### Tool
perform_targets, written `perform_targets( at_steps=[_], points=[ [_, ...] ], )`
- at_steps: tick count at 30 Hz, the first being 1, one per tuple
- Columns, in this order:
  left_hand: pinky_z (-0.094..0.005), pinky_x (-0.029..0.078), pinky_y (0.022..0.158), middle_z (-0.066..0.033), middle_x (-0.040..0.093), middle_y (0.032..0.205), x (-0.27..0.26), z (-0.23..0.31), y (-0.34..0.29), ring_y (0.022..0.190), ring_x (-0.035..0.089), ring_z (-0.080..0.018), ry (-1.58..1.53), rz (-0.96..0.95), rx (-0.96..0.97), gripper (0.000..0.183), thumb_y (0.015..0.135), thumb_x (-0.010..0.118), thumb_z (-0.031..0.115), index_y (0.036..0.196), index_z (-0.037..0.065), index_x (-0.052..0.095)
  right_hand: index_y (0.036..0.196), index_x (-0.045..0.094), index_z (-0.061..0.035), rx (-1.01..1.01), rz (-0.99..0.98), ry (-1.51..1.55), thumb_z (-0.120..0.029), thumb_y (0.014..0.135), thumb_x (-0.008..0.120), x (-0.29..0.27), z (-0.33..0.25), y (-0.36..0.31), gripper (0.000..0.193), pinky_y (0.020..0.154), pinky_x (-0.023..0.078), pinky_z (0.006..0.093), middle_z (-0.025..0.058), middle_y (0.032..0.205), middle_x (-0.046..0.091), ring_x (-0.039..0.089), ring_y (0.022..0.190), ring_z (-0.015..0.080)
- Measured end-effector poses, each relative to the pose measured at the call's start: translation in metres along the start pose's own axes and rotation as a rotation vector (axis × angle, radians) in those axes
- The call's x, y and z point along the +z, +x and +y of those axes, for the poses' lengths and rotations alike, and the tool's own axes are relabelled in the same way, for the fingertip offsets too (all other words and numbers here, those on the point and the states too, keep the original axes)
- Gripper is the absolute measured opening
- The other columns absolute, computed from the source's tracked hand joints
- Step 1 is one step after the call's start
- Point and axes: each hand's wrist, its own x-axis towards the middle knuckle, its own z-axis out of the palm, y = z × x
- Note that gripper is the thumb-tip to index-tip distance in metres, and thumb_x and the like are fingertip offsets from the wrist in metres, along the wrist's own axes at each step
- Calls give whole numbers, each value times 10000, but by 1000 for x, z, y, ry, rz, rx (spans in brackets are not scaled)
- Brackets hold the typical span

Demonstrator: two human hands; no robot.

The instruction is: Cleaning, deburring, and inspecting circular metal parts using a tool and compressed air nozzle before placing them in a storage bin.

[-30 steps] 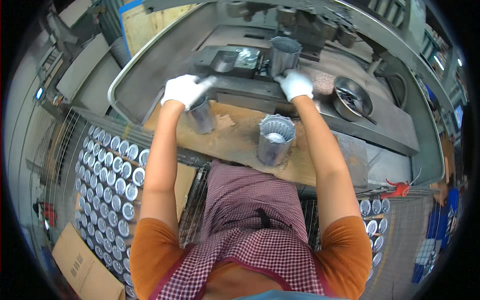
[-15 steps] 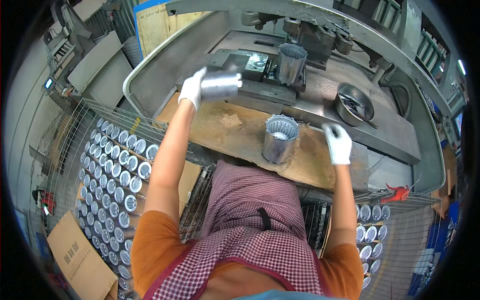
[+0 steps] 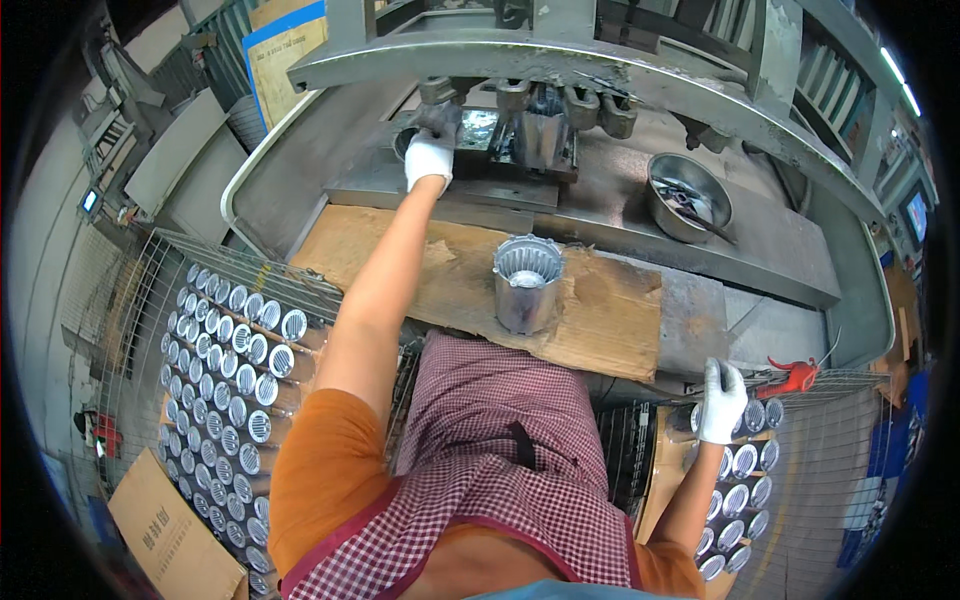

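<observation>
My left hand [image 3: 429, 163], in a white glove, is at the machine bed, closed around a silver metal cylinder [image 3: 440, 122] whose far part is blurred. Right of it, a second ribbed metal cylinder [image 3: 541, 138] stands upright in the fixture under the machine's spindles. A third ribbed cylinder [image 3: 527, 288] stands upright on the cardboard sheet [image 3: 450, 262] in front of me, open end up, touched by neither hand. My right hand [image 3: 722, 402], also gloved in white, is over the near edge of the right wire basket, fingers extended and nothing visible in them.
Many stacked cylinders fill the left wire basket [image 3: 215, 400]; more lie in the right one [image 3: 738, 490]. A metal bowl [image 3: 690, 198] with dark tools sits on the machine bed. A red-handled air gun [image 3: 790, 377] hangs at the right. The machine's crossbeam [image 3: 560, 62] spans the top.
My left hand has carried its cylinder forward and right onto the machine bed. My right hand has moved from beside the cardboard down and right to the right basket. The view has shifted.
</observation>
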Motion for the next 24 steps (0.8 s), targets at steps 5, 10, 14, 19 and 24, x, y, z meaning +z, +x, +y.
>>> perform_targets(
  at_steps=[5, 10, 14, 19, 24],
  points=[
    [-421, 497, 871, -204, 654, 1067, -17, 11, -1, 1013, 623, -362, 386, -220, 107, 576, 858, 505, 558, 1001, 31, 690, 924, 686, 6, -54, 30, -64, -124, 850, 684, -16, 1, 0, 150, 806, 481, 316, 123, 883, 670, 630, 826, 219],
    [-402, 478, 909, -213, 629, 1135, -34, 6, -2, 1087, 592, -348, 338, -347, 124, 658, 814, 542, 609, 1100, 28, 654, 1093, 637, -3, -229, 471, -152, -111, 821, 729, -35, 11, 30, 306, 891, 474, 351, 120, 1045, 639, 607, 955, 230],
    [-416, 463, 923, -224, 620, 1150, -55, 0, -39, 1078, 590, -367, 215, -367, 150, 698, 790, 564, 619, 1162, 32, 629, 1268, 518, 15, -59, 946, -202, -247, 767, 793, -51, 68, 66, 629, 984, 438, 404, 202, 1228, 556, 566, 1082, 300],
    [-391, 406, 1014, -234, 527, 1305, -55, -3, -140, 1206, 522, -304, -584, -233, 44, 709, 774, 744, 285, 1328, -52, 458, 1305, 500, 16, 155, 710, -126, -354, 728, 804, -50, 101, 75, 750, 946, 448, 406, 210, 1251, 550, 572, 1077, 309],
    [-378, 454, 991, -245, 539, 1268, -14, -11, -233, 1145, 571, -362, -690, -511, 148, 1195, 544, 837, 381, 1469, 65, 150, 1235, 579, -31, 370, 640, 66, -407, 827, 710, -59, 68, 74, 570, 670, 467, 309, 101, 1044, 622, 565, 736, 175]
  ],
)
